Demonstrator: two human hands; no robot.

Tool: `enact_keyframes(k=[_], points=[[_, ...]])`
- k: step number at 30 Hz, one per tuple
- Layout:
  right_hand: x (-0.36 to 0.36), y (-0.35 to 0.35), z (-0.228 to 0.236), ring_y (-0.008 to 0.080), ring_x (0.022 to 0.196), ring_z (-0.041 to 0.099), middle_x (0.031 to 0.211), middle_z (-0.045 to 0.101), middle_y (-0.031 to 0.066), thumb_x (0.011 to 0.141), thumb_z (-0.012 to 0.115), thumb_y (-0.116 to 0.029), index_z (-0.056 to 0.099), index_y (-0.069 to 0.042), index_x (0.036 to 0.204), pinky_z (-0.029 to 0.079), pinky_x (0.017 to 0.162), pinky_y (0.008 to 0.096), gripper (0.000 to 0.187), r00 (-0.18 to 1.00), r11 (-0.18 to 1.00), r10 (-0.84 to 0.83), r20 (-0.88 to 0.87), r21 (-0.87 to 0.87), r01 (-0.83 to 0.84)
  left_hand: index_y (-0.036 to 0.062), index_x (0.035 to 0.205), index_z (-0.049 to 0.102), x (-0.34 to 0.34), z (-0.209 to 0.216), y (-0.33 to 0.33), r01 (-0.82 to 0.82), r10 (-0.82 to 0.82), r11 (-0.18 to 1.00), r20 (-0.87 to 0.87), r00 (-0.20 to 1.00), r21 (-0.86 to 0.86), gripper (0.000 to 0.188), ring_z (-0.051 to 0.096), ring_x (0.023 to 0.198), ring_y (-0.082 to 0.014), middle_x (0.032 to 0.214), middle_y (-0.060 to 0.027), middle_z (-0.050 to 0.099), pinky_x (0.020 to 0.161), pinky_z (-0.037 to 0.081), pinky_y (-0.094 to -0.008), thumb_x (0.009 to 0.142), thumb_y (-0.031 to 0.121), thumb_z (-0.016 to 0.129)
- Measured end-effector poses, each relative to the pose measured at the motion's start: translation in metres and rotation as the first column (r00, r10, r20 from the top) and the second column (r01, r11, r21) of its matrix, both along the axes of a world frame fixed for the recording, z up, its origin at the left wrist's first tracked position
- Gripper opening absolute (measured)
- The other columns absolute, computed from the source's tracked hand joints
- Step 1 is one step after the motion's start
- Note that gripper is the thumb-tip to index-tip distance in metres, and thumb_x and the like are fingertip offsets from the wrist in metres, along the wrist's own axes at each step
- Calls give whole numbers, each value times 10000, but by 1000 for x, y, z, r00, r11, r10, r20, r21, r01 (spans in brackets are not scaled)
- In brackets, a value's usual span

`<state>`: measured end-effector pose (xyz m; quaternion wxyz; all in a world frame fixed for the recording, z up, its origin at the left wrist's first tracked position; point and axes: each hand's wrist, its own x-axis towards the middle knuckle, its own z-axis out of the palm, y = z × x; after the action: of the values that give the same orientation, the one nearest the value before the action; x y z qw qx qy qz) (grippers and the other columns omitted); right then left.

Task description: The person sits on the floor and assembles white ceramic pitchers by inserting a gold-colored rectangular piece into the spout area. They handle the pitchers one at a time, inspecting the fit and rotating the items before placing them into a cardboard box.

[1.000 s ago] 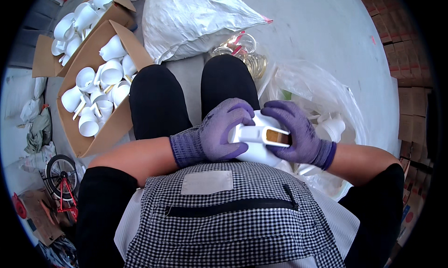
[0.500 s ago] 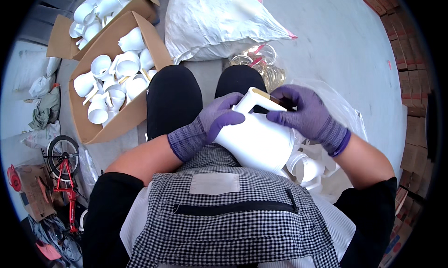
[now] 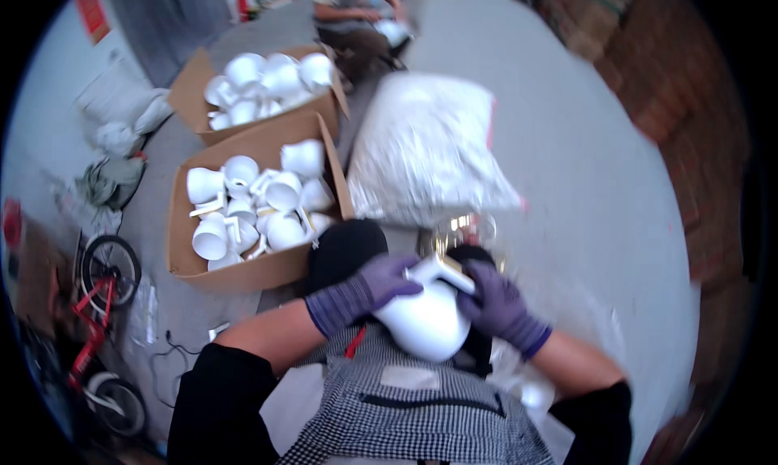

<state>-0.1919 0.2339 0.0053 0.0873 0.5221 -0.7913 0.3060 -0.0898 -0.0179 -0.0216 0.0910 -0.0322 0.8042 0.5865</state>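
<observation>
Room: grey floor (image 3: 583, 165) spreads out, brown stacked cartons (image 3: 689, 173) along the right.
Left hand (image 3: 381, 283): gloved in purple, partly closed, clamped on the white jug (image 3: 425, 327) beside its handle (image 3: 447, 274).
Right hand (image 3: 496, 305): gloved alike, fingers curled on the jug at the handle's other end.
White jug: between both hands, above the lap.
Hard to see: several fingertips hidden; cartons blurred; a co-worker (image 3: 344, 19) cut off at the top.
Boxes: near box (image 3: 243, 282) and far box (image 3: 188, 100), both open on the floor, holding white jugs.
Sack: white sack (image 3: 429, 149), beside the boxes.
Bicycle: red bicycle (image 3: 99, 319), far left.
</observation>
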Motion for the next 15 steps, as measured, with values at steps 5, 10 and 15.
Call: enact_keyframes(k=[5, 10, 15], points=[[6, -12, 25, 328, 749, 681, 809, 668, 165, 797, 767, -283, 646, -49, 984, 525, 678, 409, 323, 887, 916, -275, 372, 382, 124, -23, 1275, 575, 6, -19, 21, -46, 31, 996, -182, 983, -78, 607, 590, 1091, -349, 1150, -209, 597, 984, 464, -433, 838, 375, 711], [6, -15, 23, 348, 754, 655, 795, 630, 169, 787, 743, -309, 638, -38, 860, 499, 664, 438, 300, 876, 953, -240, 419, 273, 130, -10, 1259, 588, 9, 3, 9, 15, -43, 993, -247, 968, -117, 578, 563, 1124, -342, 1140, -193, 587, 1014, 437, -431, 864, 404, 669], [14, -26, -59, 366, 746, 636, 803, 630, 170, 752, 717, -184, 626, -27, 897, 499, 671, 428, 233, 919, 953, -301, 255, 64, 295, 10, 1256, 611, -8, -35, -6, 25, -40, 997, -227, 973, -68, 533, 609, 1084, -320, 1136, -178, 627, 967, 477, -411, 877, 377, 682]])
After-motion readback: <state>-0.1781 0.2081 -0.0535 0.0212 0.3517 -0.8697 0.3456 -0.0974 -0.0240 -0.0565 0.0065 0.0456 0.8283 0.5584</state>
